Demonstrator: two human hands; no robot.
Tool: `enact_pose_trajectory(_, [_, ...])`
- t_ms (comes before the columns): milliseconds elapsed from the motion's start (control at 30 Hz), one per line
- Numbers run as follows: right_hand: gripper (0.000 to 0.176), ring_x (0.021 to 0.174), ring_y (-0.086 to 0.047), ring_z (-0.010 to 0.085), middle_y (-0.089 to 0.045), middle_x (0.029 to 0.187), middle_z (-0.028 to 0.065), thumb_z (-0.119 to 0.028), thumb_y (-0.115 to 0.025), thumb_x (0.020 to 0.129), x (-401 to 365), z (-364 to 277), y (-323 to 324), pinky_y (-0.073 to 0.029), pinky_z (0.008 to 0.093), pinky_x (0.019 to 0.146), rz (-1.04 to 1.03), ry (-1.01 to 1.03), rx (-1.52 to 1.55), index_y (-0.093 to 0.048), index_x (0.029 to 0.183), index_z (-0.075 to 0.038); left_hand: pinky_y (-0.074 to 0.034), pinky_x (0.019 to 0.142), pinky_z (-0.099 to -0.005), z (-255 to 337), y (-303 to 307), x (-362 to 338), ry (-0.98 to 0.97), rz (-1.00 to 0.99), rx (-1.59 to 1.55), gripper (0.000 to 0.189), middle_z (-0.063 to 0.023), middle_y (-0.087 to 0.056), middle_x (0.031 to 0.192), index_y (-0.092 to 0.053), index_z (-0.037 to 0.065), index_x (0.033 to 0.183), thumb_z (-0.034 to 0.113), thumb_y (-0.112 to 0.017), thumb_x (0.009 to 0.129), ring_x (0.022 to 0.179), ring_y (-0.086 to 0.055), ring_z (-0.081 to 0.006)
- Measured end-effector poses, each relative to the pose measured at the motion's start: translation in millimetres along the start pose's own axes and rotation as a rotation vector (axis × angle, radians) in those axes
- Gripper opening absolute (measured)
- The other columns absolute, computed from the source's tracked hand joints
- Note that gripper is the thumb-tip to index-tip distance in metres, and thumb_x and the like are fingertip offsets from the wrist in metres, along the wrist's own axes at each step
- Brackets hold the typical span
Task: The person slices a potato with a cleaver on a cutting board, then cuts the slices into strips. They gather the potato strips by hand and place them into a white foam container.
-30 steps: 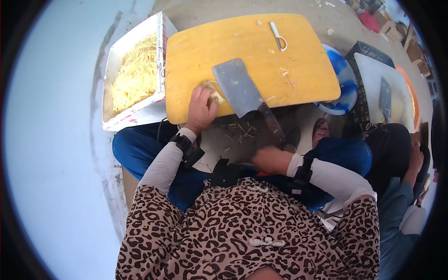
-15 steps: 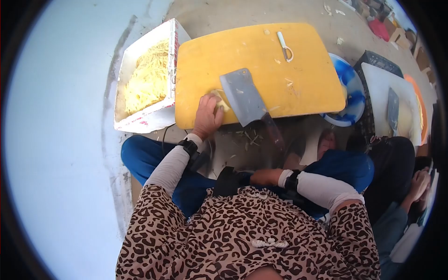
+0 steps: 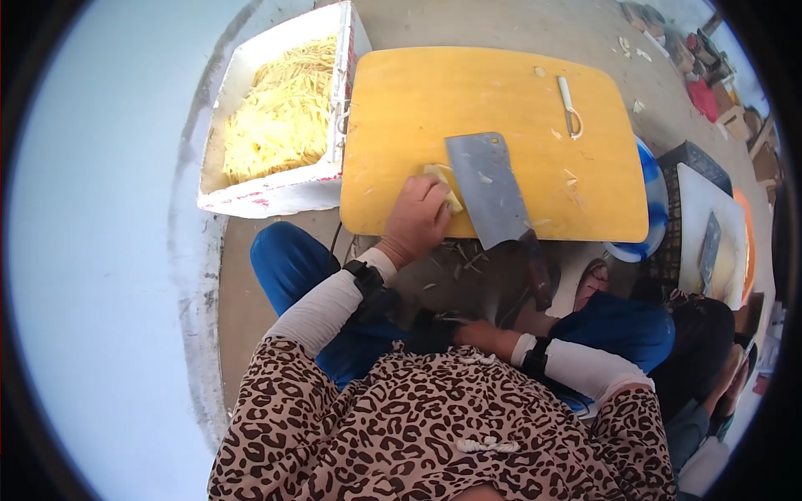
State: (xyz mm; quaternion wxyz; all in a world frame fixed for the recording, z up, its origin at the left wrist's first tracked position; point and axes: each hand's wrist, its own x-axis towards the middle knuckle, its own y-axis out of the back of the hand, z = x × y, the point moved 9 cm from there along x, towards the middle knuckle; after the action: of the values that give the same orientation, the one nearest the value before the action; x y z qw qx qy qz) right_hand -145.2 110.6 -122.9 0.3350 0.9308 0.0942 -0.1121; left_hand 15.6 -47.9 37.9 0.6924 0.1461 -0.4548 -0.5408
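My left hand [image 3: 417,214] is at the near edge of a yellow cutting board [image 3: 401,92], its fingers closed over a pale yellow vegetable piece [image 3: 451,194] pressed to the board. Just right of that piece a cleaver [image 3: 491,188] lies flat, with its dark handle [image 3: 536,271] sticking out past the near edge. My right hand [image 3: 484,336] is low over my lap, away from the board. Its fingers are in shadow, so I cannot see what they do. A peeler with a pale handle [image 3: 566,93] lies at the board's far right.
A white foam box [image 3: 284,194] full of pale yellow shreds [image 3: 288,108] stands left of the board. At the right are a blue-and-white basin [image 3: 652,196], a dark crate [image 3: 668,209] and a white board [image 3: 697,192] with another cleaver [image 3: 710,246]. A co-worker's leg [image 3: 697,342] is close by.
The view has shifted, so the board and box appear further right. My left hand stays on the vegetable piece, and the cleaver still lies beside it. My right hand remains low by my lap.
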Motion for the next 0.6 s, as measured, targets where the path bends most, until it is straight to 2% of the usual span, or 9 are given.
enact_pose_trajectory(100, [0.019,0.087,-0.066,0.037,-0.066,0.089,0.0174,-0.024,-0.057,0.084,-3.7,1.2,-7.2,-0.054,0.0468,0.072,-0.048,-0.009,0.048,-0.065,0.091,-0.007,-0.046,0.089,-0.0428,-1.4,1.9,2.5,0.002,0.001,-0.009,0.026,-0.019,-0.055,0.11,-0.059,0.0,0.105,0.005,-0.064,0.08,0.101,-0.053,-0.038])
enact_pose_trajectory(200, [0.02,0.086,-0.065,0.0395,-0.066,0.089,0.0187,-0.024,-0.057,0.084,-6.1,-4.8,7.1,-0.053,0.0476,0.074,-0.028,-0.031,0.225,-0.065,0.088,-0.006,-0.046,0.087,-0.043,-3.4,2.1,3.2,0.016,-0.021,-0.025,0.026,-0.0184,-0.055,0.108,-0.059,0.0,0.105,0.006,-0.065,0.08,0.099,-0.053,-0.0373])
enact_pose_trajectory(267, [0.021,0.087,-0.064,0.0412,-0.065,0.089,0.0197,-0.024,-0.057,0.083,-1.4,-6.4,8.0,-0.051,0.0494,0.073,-0.131,-0.076,0.317,-0.065,0.088,-0.005,-0.046,0.086,-0.0431,-4.5,1.9,3.0,0.023,-0.046,-0.028,0.027,-0.0181,-0.055,0.108,-0.058,0.0,0.104,0.006,-0.065,0.079,0.097,-0.053,-0.0369])
enact_pose_trajectory(467, [0.023,0.086,-0.066,0.0397,-0.066,0.089,0.0211,-0.022,-0.054,0.086,5.9,2.0,7.5,-0.052,0.0477,0.075,-0.103,-0.093,0.265,-0.067,0.088,-0.003,-0.046,0.084,-0.0429,-7.3,1.3,2.8,0.055,-0.077,-0.071,0.028,-0.0178,-0.054,0.106,-0.057,-0.001,0.105,0.005,-0.064,0.079,0.095,-0.054,-0.0366])
enact_pose_trajectory(500, [0.023,0.091,-0.066,0.0366,-0.068,0.094,0.0176,-0.02,-0.053,0.087,5.8,9.7,-9.8,-0.053,0.0461,0.078,-0.25,-0.185,0.216,-0.067,0.103,-0.012,-0.046,0.084,-0.0429,-7.4,1.1,2.8,0.055,-0.079,-0.082,0.029,-0.018,-0.053,0.106,-0.057,-0.002,0.105,0.005,-0.065,0.079,0.095,-0.054,-0.0368])
enact_pose_trajectory(533, [0.035,0.096,-0.067,0.0336,-0.069,0.099,0.0141,-0.018,-0.051,0.088,3.0,18.6,-27.2,-0.054,0.0445,0.081,-0.393,-0.277,0.163,-0.066,0.119,-0.02,-0.046,0.083,-0.0428,-7.8,1.6,3.4,0.052,-0.081,-0.091,0.03,-0.0182,-0.053,0.105,-0.057,-0.002,0.106,0.005,-0.065,0.079,0.094,-0.054,-0.037])
enact_pose_trajectory(600, [0.035,0.096,-0.067,0.0331,-0.069,0.1,0.0136,-0.018,-0.053,0.087,2.8,20.3,-35.6,-0.054,0.0444,0.081,-0.377,-0.218,0.185,-0.066,0.12,-0.021,-0.046,0.084,-0.0428,-9.1,2.7,4.7,0.065,-0.098,-0.107,0.031,-0.0182,-0.053,0.106,-0.057,-0.002,0.107,0.006,-0.065,0.079,0.095,-0.054,-0.037])
